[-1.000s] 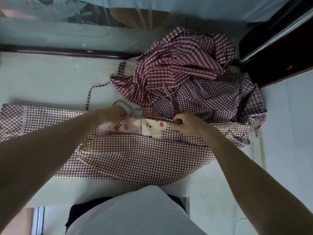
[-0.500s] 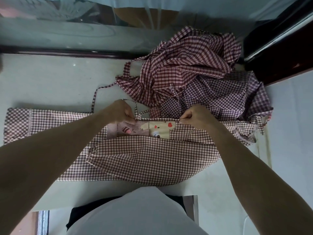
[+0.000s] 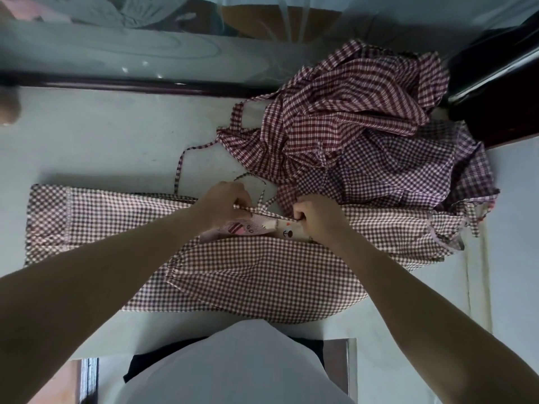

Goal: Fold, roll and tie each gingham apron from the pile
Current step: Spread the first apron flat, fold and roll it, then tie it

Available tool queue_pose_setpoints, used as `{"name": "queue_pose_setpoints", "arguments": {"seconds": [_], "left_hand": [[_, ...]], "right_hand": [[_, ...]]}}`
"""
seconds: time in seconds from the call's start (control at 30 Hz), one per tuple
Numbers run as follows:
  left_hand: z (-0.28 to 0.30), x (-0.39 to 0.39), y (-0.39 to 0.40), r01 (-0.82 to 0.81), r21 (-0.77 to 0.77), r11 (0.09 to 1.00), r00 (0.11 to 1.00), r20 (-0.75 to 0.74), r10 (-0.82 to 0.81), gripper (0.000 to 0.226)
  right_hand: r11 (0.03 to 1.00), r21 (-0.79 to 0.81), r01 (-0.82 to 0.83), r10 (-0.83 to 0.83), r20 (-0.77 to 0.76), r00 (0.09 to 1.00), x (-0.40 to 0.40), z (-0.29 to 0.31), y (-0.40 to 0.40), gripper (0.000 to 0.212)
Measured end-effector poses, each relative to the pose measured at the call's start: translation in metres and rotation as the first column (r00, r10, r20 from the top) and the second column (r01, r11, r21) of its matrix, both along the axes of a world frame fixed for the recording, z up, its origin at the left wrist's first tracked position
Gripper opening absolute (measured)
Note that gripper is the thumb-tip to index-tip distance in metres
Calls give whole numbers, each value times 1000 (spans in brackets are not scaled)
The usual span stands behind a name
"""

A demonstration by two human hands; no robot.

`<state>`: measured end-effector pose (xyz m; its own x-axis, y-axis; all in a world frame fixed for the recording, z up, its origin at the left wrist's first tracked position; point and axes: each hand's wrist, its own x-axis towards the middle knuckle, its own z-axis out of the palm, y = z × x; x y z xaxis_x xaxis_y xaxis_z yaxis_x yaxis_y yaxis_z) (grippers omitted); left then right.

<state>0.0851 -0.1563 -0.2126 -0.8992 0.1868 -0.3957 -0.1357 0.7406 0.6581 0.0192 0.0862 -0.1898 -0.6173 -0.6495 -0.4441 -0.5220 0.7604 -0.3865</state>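
Two hands work at the far edge of one gingham apron (image 3: 233, 275) spread flat across the pale counter (image 3: 102, 147), close to the person's body. At far left a blurred, rounded shape (image 3: 8, 109) is cut by the frame edge and cannot be identified. The apron's left end (image 3: 49, 220) lies flat with a stitched hem, and bare counter lies open beyond it and behind it up to a dark rail (image 3: 116, 83). A thin strap (image 3: 179, 167) loops over that bare stretch. The left hand (image 3: 224, 204) has its fingers curled down onto the apron's upper edge, pinching the cloth; the fingertips themselves are hidden under the knuckles. Between the hands a printed pocket patch (image 3: 248, 228) shows only in part, its picture too covered to read. The right hand (image 3: 316, 214) likewise grips the same edge with curled fingers, thumb side tucked out of sight. Just behind the right hand, touching the spread apron, sits the crumpled pile (image 3: 364, 126) of further gingham aprons; how many it holds cannot be told. The pile's far right presses against a dark cabinet (image 3: 495, 97). The apron's right end (image 3: 452, 237) bunches near the counter's right edge, where a seam (image 3: 469, 287) runs toward the viewer. The near hem overhangs slightly above a white garment (image 3: 233, 368).
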Motion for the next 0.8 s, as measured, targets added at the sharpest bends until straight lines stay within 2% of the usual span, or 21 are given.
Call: {"name": "queue_pose_setpoints", "arguments": {"seconds": [0.1,0.23,0.33,0.5,0.53,0.6,0.67,0.73,0.8], "left_hand": [[-4,7,-6,61,-18,998,982,-180,-63,12],[-11,25,-7,183,-49,982,896,-403,-187,12],[-16,33,-8,229,-40,973,859,-461,-221,10],[-16,36,-6,266,-12,964,842,-485,-238,3],[-15,37,-4,272,-19,962,833,-495,-245,4],[-15,37,-1,281,-34,959,829,-495,-260,6],[-13,33,-2,272,-49,961,868,-419,-267,12],[-12,28,-7,212,-87,973,951,-213,-226,22],[-10,19,-16,199,-190,961,976,-47,-211,26]], "right_hand": [[995,-96,-4,-9,-134,991,9,-7,8,11],[979,-203,-14,-28,-202,979,22,-9,17,15],[976,-215,-12,-34,-207,978,26,-8,22,23],[952,-294,-85,14,-237,971,32,-15,28,5],[942,-322,-90,11,-241,971,33,-15,27,7],[923,-378,-71,-20,-232,972,36,-16,25,19],[914,-407,9,-81,-160,984,39,-16,23,25],[923,-371,105,-148,-90,985,37,-16,23,25],[932,-291,216,-232,-22,972,30,-12,24,18]]}}
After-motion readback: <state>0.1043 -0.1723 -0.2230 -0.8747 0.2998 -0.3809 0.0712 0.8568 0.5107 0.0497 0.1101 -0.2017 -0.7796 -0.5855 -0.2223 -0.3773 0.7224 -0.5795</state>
